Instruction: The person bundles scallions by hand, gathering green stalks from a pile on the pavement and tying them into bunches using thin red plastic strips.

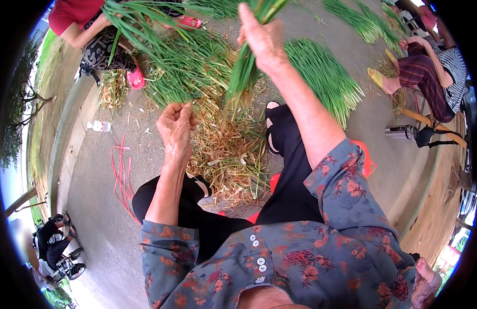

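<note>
My right hand (262, 44) is raised over the heap, wrapped round a bunch of green onions (243, 74). The leaves stick out above my fist, and the brownish root ends hang below it. Lower and to the left, my left hand (176, 123) is closed, its thumb pressed against the fingers; what it pinches, if anything, is too small to make out. Just beyond it spreads a pile of untrimmed green onions (192, 62). Dry yellow-brown husks (225, 149) lie heaped between my feet. To the right rests a neat row of green onions (321, 77) with pale ends.
A person in a red top (76, 20) handles long leaves at far left; another in a striped top (455, 72) sits at right. A plastic bottle (99, 125) and pink straps (122, 175) lie left. A steel flask (402, 132) and orange-red bag (369, 159) are right.
</note>
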### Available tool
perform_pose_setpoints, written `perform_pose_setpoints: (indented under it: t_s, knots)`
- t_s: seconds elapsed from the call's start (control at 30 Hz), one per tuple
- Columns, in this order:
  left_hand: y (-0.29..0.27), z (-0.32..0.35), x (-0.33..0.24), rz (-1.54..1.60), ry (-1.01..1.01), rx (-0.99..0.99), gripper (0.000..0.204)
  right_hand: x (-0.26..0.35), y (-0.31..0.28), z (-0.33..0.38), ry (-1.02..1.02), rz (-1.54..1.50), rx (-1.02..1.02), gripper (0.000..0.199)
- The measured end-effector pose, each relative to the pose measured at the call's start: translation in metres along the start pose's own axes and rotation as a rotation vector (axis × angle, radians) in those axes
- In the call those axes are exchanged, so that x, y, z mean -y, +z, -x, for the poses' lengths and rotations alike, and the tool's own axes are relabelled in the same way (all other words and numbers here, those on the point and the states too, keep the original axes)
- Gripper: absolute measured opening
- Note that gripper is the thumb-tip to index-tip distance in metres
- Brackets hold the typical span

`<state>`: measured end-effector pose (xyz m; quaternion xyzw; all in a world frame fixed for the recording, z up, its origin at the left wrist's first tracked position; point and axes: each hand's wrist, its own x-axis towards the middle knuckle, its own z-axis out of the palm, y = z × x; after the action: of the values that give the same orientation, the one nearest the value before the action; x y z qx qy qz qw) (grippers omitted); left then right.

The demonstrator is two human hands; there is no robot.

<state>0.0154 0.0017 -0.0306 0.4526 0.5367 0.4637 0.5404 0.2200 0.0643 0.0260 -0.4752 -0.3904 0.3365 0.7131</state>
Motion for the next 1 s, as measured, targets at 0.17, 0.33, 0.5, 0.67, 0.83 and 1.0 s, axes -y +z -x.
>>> perform_pose_setpoints:
  t_s: [0.17, 0.33, 0.5, 0.67, 0.83, 1.0]
  knots:
    - [-0.017, 0.0, 0.01, -0.227, -0.15, 0.192, 0.02, -0.002, -0.024, -0.02, 0.096, 0.182, -0.231, 0.043]
    - [-0.015, 0.025, 0.027, -1.102, 0.377, 0.457, 0.032, -0.009, -0.033, -0.03, 0.101, 0.049, -0.28, 0.036]
    - [0.001, 0.022, 0.015, -1.243, -0.12, 0.774, 0.033, -0.008, -0.034, -0.03, 0.153, -0.029, -0.308, 0.033]
    - [0.005, 0.029, 0.013, -1.193, 0.103, 0.619, 0.038, -0.006, -0.039, -0.029, 0.179, -0.1, -0.316, 0.031]
    - [-0.001, 0.027, 0.016, -1.135, 0.231, 0.497, 0.041, -0.001, -0.043, -0.03, 0.238, -0.186, -0.309, 0.03]
    - [-0.011, 0.014, 0.015, -0.973, 0.257, 0.394, 0.016, 0.004, -0.04, -0.027, 0.295, -0.252, -0.251, 0.026]
